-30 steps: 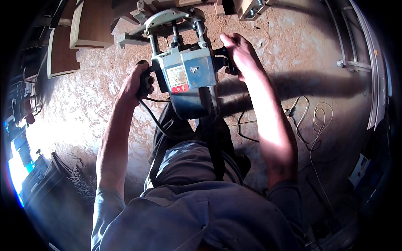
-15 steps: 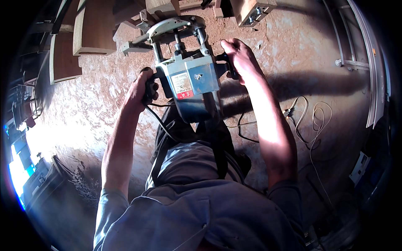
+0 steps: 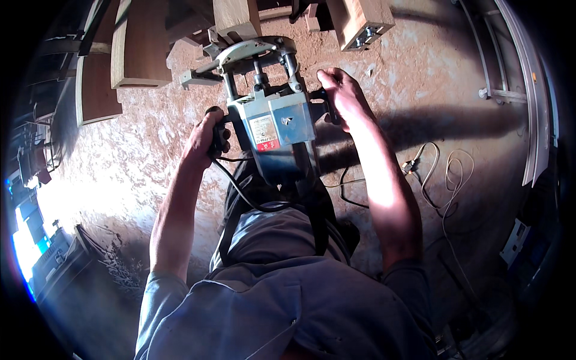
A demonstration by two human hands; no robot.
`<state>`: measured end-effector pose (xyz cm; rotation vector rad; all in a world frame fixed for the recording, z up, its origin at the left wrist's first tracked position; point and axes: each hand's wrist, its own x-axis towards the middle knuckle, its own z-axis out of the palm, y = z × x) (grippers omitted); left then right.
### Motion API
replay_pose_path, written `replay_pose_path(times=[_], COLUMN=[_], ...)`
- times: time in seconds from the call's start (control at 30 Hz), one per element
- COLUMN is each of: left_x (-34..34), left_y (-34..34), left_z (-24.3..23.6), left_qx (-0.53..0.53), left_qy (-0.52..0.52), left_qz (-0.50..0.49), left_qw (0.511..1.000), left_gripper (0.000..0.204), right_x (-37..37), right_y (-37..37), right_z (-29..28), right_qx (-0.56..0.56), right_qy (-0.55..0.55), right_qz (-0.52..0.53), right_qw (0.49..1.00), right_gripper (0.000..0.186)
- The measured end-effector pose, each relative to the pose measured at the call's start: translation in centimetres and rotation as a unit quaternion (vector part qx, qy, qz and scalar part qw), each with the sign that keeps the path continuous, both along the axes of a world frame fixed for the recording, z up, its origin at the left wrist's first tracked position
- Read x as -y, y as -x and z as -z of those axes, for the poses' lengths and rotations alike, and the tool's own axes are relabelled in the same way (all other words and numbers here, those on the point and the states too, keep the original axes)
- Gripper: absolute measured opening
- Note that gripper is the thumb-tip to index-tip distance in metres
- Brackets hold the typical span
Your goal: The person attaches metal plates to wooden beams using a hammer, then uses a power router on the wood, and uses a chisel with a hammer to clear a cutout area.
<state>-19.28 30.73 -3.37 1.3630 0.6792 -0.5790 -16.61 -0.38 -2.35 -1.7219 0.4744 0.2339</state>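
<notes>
A blue plunge router (image 3: 282, 129) is held in front of me between both hands, its motor end toward my body. Its pale metal base plate (image 3: 255, 48) faces away, against or very near the end of a wooden piece (image 3: 236, 21); whether they touch I cannot tell. My left hand (image 3: 206, 137) is closed round the black side handle on the left. On the opposite side, my right hand (image 3: 346, 99) grips the other black handle. From near my left hand a dark power cord (image 3: 237, 187) loops down across my front. The cutting bit is not visible.
More wooden pieces (image 3: 141, 54) jut in at the upper left. Another piece with metal fittings (image 3: 361, 27) stands at the upper right. Thin cables (image 3: 453, 180) lie coiled on the dusty floor (image 3: 414, 84) to the right, beside long pale strips (image 3: 543, 102).
The router and both hands sit slightly lower in the view. The wooden pieces also appear lower. Both hands keep their hold on the handles.
</notes>
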Motion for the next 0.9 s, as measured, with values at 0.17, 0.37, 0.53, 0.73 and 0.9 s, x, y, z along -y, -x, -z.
replay_pose_path(times=[0.17,0.37,0.53,0.73,0.9], left_x=[0.2,0.0,0.1,-0.5,-1.2], left_y=[-0.1,-0.3,-0.3,-0.4,-0.7], left_z=[-0.6,-1.4,-1.6,-1.1,-0.1], left_qx=[-0.021,-0.025,-0.015,-0.012,0.004], left_qy=[-0.017,-0.033,-0.043,-0.046,-0.007], left_qz=[-0.007,0.011,0.008,0.036,0.06], left_qw=[1.0,0.999,0.999,0.998,0.998], left_gripper=[0.028,0.029,0.03,0.029,0.029], right_x=[0.1,-0.2,-0.3,-0.1,-0.1], right_y=[0.2,0.7,0.7,0.4,0.2], right_z=[0.1,-1.1,-1.9,-0.8,0.5], right_qx=[-0.024,-0.06,-0.079,-0.082,-0.054], right_qy=[-0.019,-0.004,-0.019,-0.009,-0.041], right_qz=[-0.007,0.001,0.006,0.0,0.026], right_qw=[1.0,0.998,0.997,0.997,0.997], right_gripper=[0.046,0.041,0.038,0.041,0.052])
